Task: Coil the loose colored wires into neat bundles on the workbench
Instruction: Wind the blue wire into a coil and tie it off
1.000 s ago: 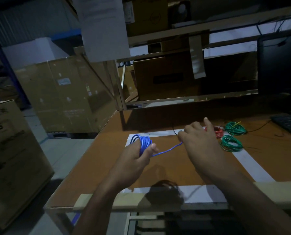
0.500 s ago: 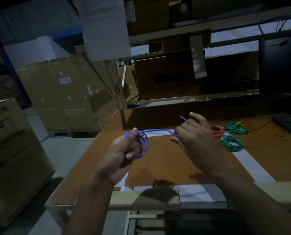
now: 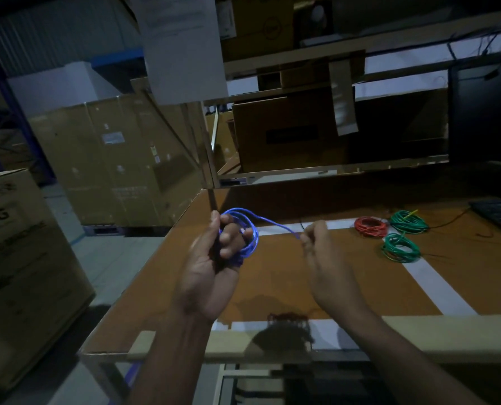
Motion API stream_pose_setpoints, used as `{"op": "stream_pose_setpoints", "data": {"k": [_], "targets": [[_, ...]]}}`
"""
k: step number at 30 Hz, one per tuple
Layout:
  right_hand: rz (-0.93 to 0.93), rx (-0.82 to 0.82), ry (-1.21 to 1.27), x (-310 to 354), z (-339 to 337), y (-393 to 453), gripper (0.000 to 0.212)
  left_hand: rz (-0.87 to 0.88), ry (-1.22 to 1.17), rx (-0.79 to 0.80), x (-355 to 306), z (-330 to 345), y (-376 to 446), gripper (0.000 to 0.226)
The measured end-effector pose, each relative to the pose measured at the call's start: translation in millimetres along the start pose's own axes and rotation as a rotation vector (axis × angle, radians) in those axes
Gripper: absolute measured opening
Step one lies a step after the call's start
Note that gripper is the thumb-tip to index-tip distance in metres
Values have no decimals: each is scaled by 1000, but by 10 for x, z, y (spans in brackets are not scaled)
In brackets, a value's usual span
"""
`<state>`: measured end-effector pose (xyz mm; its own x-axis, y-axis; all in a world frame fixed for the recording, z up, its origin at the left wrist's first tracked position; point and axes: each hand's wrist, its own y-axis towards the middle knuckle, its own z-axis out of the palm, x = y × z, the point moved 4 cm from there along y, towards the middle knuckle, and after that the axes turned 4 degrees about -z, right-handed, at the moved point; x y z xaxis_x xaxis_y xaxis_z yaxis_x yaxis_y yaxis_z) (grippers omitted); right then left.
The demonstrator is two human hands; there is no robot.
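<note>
My left hand is raised above the brown workbench, palm toward me, gripping a coil of blue wire looped round its fingers. A short free tail of that wire runs right to my right hand, which pinches its end. At the back right of the bench lie a red coil and two green coils, one behind and one nearer.
A black keyboard and a dark monitor stand at the far right. White tape strips cross the benchtop. Large cardboard boxes stand on the floor left of the bench; a shelf frame rises behind it.
My left hand turned palm-up and rose with the blue coil. My right hand wound the tail over the coil and came back down, so the free length is now short.
</note>
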<state>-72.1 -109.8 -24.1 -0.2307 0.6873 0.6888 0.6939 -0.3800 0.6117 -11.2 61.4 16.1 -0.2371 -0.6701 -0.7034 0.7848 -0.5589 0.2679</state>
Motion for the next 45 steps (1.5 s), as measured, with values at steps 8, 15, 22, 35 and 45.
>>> {"op": "stream_pose_setpoints", "data": {"k": [8, 15, 22, 35, 45], "targets": [[-403, 331, -407, 300, 192, -191, 17, 206, 567, -2, 35, 11, 21, 23], [-576, 233, -193, 579, -40, -156, 13, 225, 1077, -78, 160, -141, 23, 15], [-423, 99, 70, 488, -268, 47, 9, 46, 1020, 93, 210, 57, -70, 29], [-197, 298, 322, 236, -167, 177, 34, -106, 871, 287, 352, 294, -167, 16], [-179, 234, 418, 264, -140, 121, 29, -172, 658, 323, 368, 391, -166, 25]]}}
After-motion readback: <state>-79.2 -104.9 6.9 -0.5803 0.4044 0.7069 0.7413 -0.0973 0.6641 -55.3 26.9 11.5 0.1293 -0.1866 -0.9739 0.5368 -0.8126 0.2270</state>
